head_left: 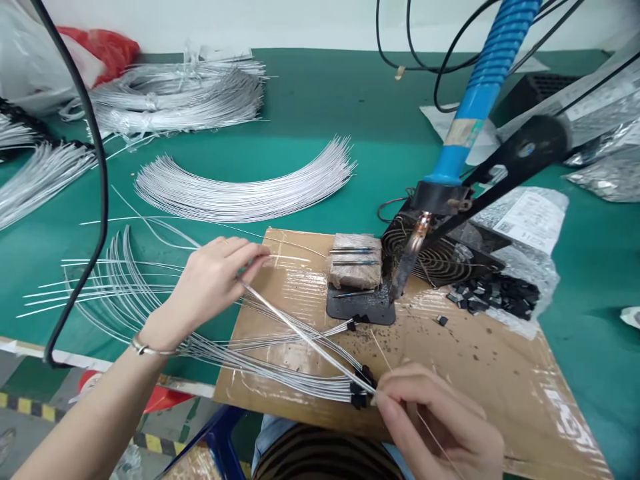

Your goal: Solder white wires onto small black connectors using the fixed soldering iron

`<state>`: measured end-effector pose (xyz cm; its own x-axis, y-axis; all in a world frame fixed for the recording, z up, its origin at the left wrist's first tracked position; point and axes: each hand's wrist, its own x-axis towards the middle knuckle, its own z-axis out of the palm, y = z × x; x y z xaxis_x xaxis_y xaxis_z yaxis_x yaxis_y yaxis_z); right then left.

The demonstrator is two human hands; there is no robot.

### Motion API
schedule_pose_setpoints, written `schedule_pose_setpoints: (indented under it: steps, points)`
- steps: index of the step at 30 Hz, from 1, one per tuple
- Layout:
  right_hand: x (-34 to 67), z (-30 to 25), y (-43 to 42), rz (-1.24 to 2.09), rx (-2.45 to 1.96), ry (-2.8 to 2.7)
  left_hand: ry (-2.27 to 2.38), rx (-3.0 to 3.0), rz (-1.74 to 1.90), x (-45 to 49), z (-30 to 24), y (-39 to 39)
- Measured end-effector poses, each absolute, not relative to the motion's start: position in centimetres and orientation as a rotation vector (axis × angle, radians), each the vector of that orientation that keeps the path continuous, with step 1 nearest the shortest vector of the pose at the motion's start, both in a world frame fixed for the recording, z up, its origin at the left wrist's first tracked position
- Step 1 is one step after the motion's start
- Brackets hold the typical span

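Observation:
My left hand (217,270) is closed around thin white wires (305,337), which run slantwise down to the right. At their other end, my right hand (440,417) pinches the tips between thumb and forefinger. A fine thin strand (381,350) also passes through my right hand, coming out above and below the fingers. Beneath the stretched wires lies a bundle of white wires (280,373) with small black pieces (359,395) on their ends. Loose wire tails fan out to the left, under my left forearm.
A blue-handled heating tool (413,250) hangs on a black arm above the cardboard sheet (450,360). Near it are a wrapped block (354,275) with metal rods, a black fan (435,253) and a bag of small black pieces (517,297). More white wire bundles (245,197) lie behind.

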<state>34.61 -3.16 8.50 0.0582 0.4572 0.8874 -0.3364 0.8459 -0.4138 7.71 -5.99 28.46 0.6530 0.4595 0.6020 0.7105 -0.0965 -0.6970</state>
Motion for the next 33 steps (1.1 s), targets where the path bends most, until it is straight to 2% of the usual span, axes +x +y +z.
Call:
schedule_pose_setpoints:
  steps: [5, 13, 19, 26, 30, 33]
  points:
    - [33.0, 8.7, -3.7, 0.809, -0.261, -1.174, -1.026, -1.738, -0.216, 8.6, 28.3, -4.7]
    - [33.4, 8.3, -3.1, 0.817, -0.272, -1.241, -1.061, -2.335, -0.31, 14.7, 24.1, -9.7]
    - [33.9, 8.0, -3.0, 0.755, -0.284, -1.236, -0.985, -2.425, -0.37, 16.9, 22.3, -9.0]
    - [35.2, 7.8, -1.6, 1.121, -0.313, -1.203, -1.282, -2.637, -0.576, 16.8, 21.1, -9.7]
    - [35.4, 7.8, -0.9, 1.024, -0.16, -1.421, -1.585, -2.649, -0.597, 16.5, 21.2, -9.5]
    - [35.3, 7.6, -0.6, 1.111, -0.279, -1.31, -1.668, -2.662, -0.599, 16.2, 21.6, -9.1]
